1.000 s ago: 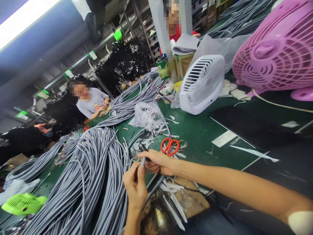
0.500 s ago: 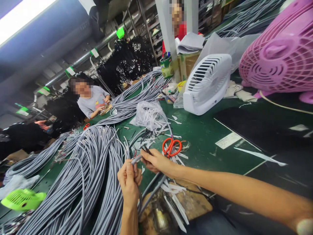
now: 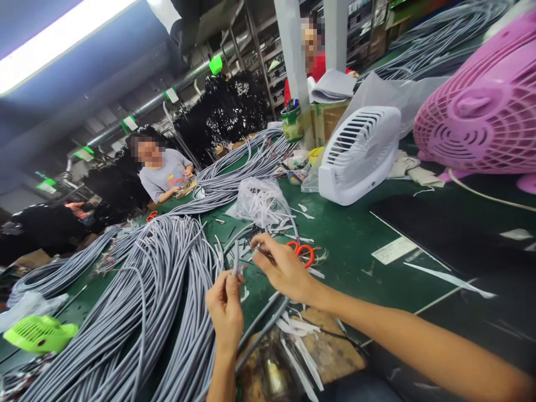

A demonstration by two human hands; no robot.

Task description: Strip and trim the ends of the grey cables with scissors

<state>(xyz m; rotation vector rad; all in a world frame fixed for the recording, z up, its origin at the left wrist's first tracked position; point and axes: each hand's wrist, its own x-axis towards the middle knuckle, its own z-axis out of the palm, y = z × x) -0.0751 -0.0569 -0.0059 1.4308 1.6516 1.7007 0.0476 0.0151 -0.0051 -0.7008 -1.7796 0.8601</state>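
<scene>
My left hand (image 3: 225, 304) is closed around a grey cable (image 3: 237, 258), whose short end stands upright above the thumb and fingers. Just to its right, my right hand (image 3: 278, 265) has its fingers curled, apart from the cable end. Something small may sit at those fingertips, but I cannot make it out. Orange-handled scissors (image 3: 307, 254) lie behind the right hand, which partly covers them. Left of my hands, a large bundle of grey cables (image 3: 163, 290) spreads over the green table (image 3: 339, 240).
A clear bag of white strips (image 3: 262, 202) lies beyond my hands. A white fan (image 3: 360, 156) and a pink fan (image 3: 477, 123) stand on the right. A green fan (image 3: 39, 334) is at the far left. One co-worker (image 3: 165, 173) sits across the table, another behind a post.
My right hand has drawn off the cable end, and the dark tool tips above it no longer show. The cable end has turned from slanting right to upright in my left hand.
</scene>
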